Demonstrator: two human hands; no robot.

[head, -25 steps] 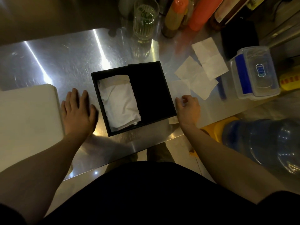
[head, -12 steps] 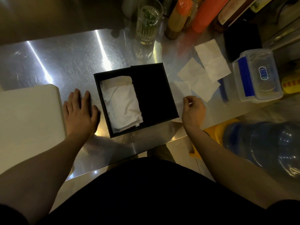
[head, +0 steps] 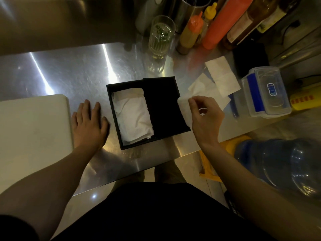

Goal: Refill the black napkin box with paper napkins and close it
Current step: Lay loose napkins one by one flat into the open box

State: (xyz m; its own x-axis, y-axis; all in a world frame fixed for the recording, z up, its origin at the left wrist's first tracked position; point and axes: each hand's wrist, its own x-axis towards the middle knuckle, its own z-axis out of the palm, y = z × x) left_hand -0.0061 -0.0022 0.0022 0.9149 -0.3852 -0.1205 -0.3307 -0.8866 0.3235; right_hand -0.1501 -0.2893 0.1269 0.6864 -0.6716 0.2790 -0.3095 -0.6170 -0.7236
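The black napkin box sits on the steel counter with its left half uncovered, showing a stack of white napkins. A black lid covers its right half. My left hand lies flat on the counter, fingers apart, touching the box's left side. My right hand pinches a folded white napkin held over the box's right edge. Several more loose napkins lie on the counter to the right.
A white board lies left of my left hand. A glass, sauce bottles and a metal canister stand at the back. A clear plastic container with a blue lid sits at the right. A large water jug is below the counter edge.
My right hand has lifted a napkin from the counter beside the box and raised it over the box's right edge. My left hand has stayed flat by the box.
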